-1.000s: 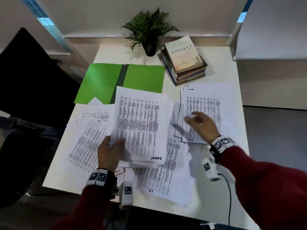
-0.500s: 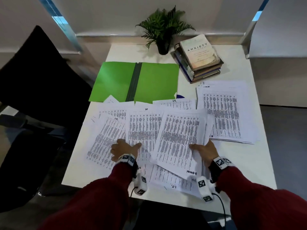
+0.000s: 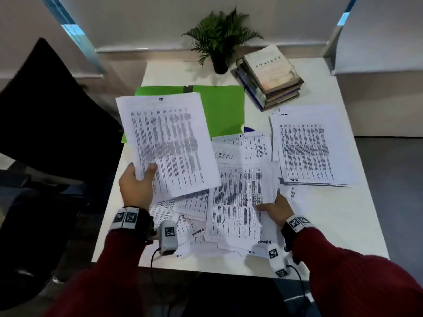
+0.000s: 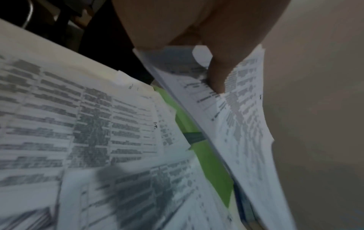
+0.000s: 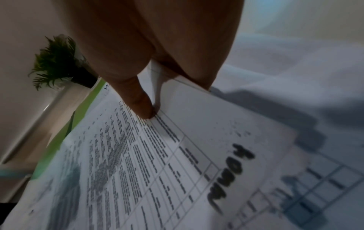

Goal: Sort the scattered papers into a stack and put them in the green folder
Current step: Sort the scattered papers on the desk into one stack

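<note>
two hands in dark red sleeves work over a white table (image 3: 332, 225) strewn with printed sheets. nearest, the right hand (image 3: 278, 209) pinches the right edge of a sheet (image 3: 238, 202) that lies on top of the scattered papers (image 3: 190, 211); in the right wrist view the thumb (image 5: 138, 99) presses on the printed face with the other fingers curled under the paper's edge. to the left of it and a little farther, the left hand (image 3: 136, 186) grips the lower left corner of a held sheaf (image 3: 167, 143), thumb (image 3: 150, 169) on top and the other fingers out of sight beneath; the sheaf is lifted clear of the table and tilted. beyond the left hand, partly hidden behind the sheaf, the green folder (image 3: 225, 110) lies open and flat. beyond and to the right of the right hand sits a neater stack of papers (image 3: 309, 149). farther still, at the table's back edge, stand a pile of books (image 3: 270, 74) and a small potted fern (image 3: 219, 40). a black chair (image 3: 45, 110) stands left of the left hand.
</note>
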A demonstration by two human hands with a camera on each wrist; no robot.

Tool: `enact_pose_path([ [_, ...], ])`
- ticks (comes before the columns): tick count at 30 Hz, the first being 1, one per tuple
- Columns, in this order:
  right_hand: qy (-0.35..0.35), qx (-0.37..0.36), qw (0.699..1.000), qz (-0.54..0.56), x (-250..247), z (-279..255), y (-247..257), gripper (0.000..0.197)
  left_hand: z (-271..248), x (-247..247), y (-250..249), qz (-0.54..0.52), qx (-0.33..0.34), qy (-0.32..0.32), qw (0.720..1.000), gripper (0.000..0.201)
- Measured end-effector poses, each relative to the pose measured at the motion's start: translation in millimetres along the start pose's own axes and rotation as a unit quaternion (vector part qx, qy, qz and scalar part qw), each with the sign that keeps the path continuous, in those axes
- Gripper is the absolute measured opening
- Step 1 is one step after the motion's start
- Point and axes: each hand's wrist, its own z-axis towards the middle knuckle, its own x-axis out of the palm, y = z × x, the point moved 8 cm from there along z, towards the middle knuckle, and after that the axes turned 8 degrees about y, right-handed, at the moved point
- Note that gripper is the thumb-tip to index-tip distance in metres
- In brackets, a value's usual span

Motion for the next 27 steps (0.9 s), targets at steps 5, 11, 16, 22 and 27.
enact_pose_path([
  [5,-0.025,0.013,0.998,0.057,11,0,11,0.101,-27,57,30,0.018,-0.075,0.169,0.983,0.036],
  [11,-0.029,0.013,0.985,0.169,17,-2,13,0.088,-58,125,95,0.126,-0.127,0.264,0.948,0.066],
  [16,-0.035,-0.046,0.998,0.022,19,1,10,0.085,-49,135,114,0.190,-0.113,0.279,0.935,0.065],
  [22,-0.087,-0.078,0.993,0.027,-29,-4,15,0.065,-12,82,113,0.284,-0.180,0.108,0.936,0.095],
  [27,-0.071,-0.049,0.996,0.028,-48,-2,-8,0.075,-14,104,124,0.252,-0.220,0.167,0.928,0.099],
])
